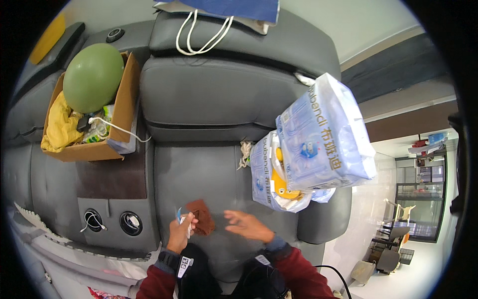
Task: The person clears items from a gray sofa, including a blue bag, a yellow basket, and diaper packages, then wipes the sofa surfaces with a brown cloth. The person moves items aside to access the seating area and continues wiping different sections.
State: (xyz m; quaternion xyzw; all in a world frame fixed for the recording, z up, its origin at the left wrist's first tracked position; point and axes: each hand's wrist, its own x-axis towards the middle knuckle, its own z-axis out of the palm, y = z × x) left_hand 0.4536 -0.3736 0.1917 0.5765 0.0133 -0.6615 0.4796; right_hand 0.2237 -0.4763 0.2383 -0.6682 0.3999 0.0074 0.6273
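Observation:
My left hand is closed around a small white item with a blue end; its kind is too small to tell. Just beyond its fingers a crumpled brown cloth lies on the seat of a grey leather sofa. To the right of the cloth, my right hand is held over the seat with its fingers apart and nothing in them.
At left, a cardboard box holds a green balloon, yellow cloth and a white cable. Cup holders sit below it. Diaper packages stand at right. A blue paper bag with white handles rests on the backrest.

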